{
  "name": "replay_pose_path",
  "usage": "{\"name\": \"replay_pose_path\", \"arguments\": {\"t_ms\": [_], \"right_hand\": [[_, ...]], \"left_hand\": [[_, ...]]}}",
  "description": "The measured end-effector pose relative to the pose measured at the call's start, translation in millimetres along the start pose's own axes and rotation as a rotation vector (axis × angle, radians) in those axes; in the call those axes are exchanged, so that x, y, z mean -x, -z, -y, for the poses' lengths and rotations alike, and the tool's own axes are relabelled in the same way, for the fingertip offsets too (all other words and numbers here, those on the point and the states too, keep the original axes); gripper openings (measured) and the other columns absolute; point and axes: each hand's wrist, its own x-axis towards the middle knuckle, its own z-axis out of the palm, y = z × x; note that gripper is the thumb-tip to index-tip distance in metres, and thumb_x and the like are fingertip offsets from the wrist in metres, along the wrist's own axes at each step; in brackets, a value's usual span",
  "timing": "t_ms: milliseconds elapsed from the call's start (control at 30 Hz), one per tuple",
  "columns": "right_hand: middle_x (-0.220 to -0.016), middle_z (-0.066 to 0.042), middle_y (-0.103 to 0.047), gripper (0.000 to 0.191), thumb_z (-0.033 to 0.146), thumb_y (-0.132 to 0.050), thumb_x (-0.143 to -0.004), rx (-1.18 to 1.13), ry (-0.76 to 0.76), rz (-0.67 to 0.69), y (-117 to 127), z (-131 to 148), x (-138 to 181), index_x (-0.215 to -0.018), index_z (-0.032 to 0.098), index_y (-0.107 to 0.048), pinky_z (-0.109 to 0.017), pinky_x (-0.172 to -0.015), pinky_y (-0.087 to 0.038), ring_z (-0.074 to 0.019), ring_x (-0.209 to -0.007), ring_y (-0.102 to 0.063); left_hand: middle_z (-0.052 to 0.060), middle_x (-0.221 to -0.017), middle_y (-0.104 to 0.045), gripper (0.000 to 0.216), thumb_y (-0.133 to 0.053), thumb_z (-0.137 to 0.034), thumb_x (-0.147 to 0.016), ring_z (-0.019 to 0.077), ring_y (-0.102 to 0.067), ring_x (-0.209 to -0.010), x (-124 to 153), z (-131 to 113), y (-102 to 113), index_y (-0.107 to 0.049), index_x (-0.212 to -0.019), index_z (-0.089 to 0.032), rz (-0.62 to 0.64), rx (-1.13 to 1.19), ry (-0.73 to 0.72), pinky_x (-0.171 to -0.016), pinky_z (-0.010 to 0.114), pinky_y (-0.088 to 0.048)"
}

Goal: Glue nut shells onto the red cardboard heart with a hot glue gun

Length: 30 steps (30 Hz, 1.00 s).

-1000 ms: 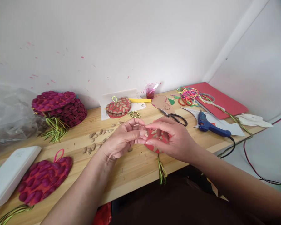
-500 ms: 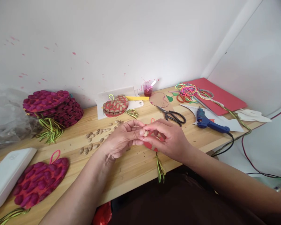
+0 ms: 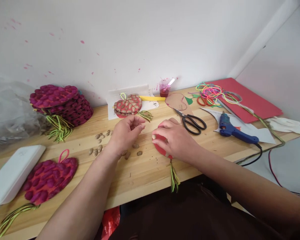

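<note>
My right hand is closed over a small red card piece with a yellow-green tassel hanging at the table's front edge. A pale peanut shell shows at its fingertips; the hand hides most of the card. My left hand hovers to the left, fingers curled but apart, with nothing visible in it. Loose peanut shells lie around and under the left hand and wrist. Behind it, a red piece covered with unpainted shells rests on white paper.
Black-handled scissors and a blue glue gun lie to the right. Coloured cords sit by red card sheets. A cup of red paint stands by the wall. At left are stacked purple pieces and a white power bank.
My hands have parted. The left has let go of the shell and moved left towards the loose shells; the right keeps it by the red card. The view has shifted slightly.
</note>
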Motion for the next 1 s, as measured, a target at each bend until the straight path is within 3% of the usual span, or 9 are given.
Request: {"name": "replay_pose_path", "arguments": {"t_ms": [200,367,533,733,1000], "right_hand": [[-0.095,-0.011,-0.068,0.016,0.03,-0.07,-0.09,0.098,0.043,0.1,-14,1,-31,-0.095,0.017,-0.078,-0.042,-0.092,-0.043,-0.0277,-0.097,-0.054],[-0.098,-0.013,-0.07,0.025,0.038,-0.074,-0.087,0.08,0.02,0.068,-14,-3,-33,-0.101,0.017,-0.077,-0.044,-0.091,-0.045,-0.0302,-0.1,-0.056],[-0.098,-0.012,-0.073,0.028,0.039,-0.064,-0.093,0.032,-0.031,-0.085,10,-19,-8,-0.105,0.016,-0.076,-0.043,-0.088,-0.048,-0.0286,-0.095,-0.063],[-0.1,-0.012,-0.074,0.025,0.039,-0.062,-0.092,0.141,-0.216,-0.197,38,-52,31,-0.102,0.02,-0.076,-0.047,-0.091,-0.049,-0.0312,-0.099,-0.066],[-0.105,-0.011,-0.075,0.027,0.044,-0.061,-0.092,0.327,-0.384,-0.342,66,-71,77,-0.102,0.024,-0.074,-0.042,-0.084,-0.05,-0.0303,-0.101,-0.068]], "left_hand": [[0.003,-0.083,-0.074,0.015,-0.067,-0.026,-0.084,0.0196,-0.065,-0.077,-3,3,5,-0.071,-0.097,-0.021,-0.081,-0.297,-0.059,-0.073,0.032,-0.045],[0.005,-0.085,-0.077,0.009,-0.067,-0.023,-0.082,0.0234,-0.067,-0.077,-2,3,6,-0.075,-0.087,-0.024,-0.066,-0.386,-0.045,-0.076,0.035,-0.046],[0.005,-0.081,-0.075,0.012,-0.069,-0.019,-0.08,0.0267,-0.064,-0.078,0,5,4,-0.079,-0.077,-0.027,0.004,-0.483,-0.101,-0.083,0.04,-0.046],[0.006,-0.087,-0.074,0.013,-0.068,-0.022,-0.084,0.0273,-0.063,-0.089,-2,14,-4,-0.08,-0.084,-0.027,0.125,-0.575,-0.208,-0.087,0.039,-0.046],[0.004,-0.088,-0.076,0.013,-0.068,-0.023,-0.083,0.0277,-0.062,-0.095,-5,17,-7,-0.079,-0.08,-0.028,0.133,-0.578,-0.167,-0.09,0.04,-0.046]]}}
